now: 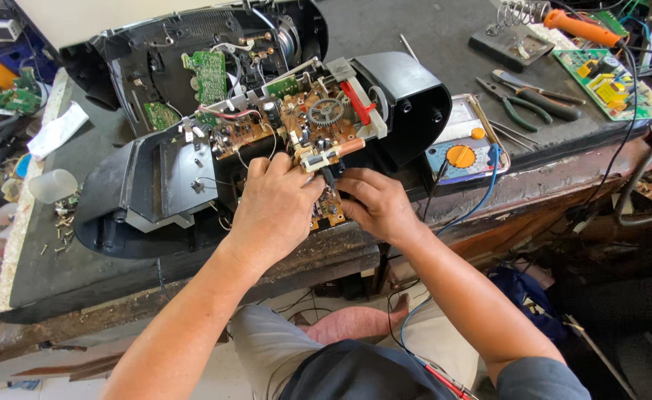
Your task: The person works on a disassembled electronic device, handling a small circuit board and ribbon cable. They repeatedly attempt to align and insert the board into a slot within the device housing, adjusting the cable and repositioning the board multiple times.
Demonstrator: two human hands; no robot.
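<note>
A black radio-cassette player [407, 96] lies opened on the dark workbench [67, 267], its brown circuit board [296, 122] with a grey gear and a red lever exposed. My left hand [274, 207] grips the board's front edge by a small beige part with a copper-coloured end [333, 152]. My right hand [374, 204] pinches a thin dark tool or probe [328, 176] against the lower piece of board, just right of my left hand. What lies under my fingers is hidden.
A multimeter [463, 144] with an orange dial lies right of the player. Pliers [515, 104], an orange soldering iron [581, 28] on its stand and a green board [611, 81] sit at the back right. Loose screws [63, 222] and a clear cup [52, 185] are at left.
</note>
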